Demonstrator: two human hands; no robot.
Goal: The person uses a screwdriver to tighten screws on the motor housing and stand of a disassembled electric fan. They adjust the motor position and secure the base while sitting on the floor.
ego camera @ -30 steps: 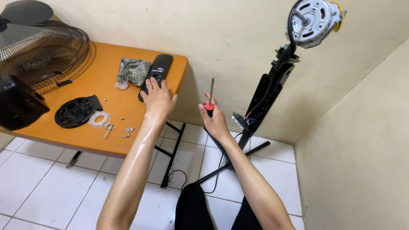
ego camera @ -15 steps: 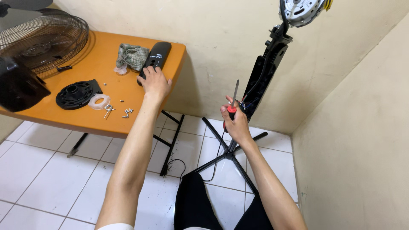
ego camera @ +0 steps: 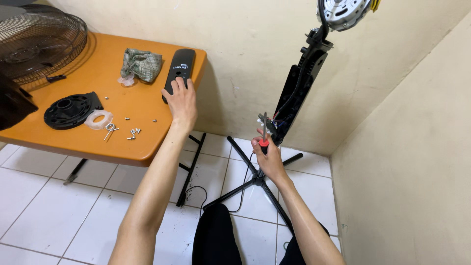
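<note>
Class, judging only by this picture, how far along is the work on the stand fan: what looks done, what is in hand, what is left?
Done: the grille and round black part lie off on the orange table, with loose screws; the motor sits bare on the stand.
In hand: the left hand rests on the long black cover; the right hand holds a red-handled screwdriver.
Left: the stand's casing looks open, wires showing.

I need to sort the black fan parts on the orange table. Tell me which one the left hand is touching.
The left hand rests on the long, narrow black cover panel near the wall. The round black disc and the wire fan grille lie farther left, untouched.
</note>
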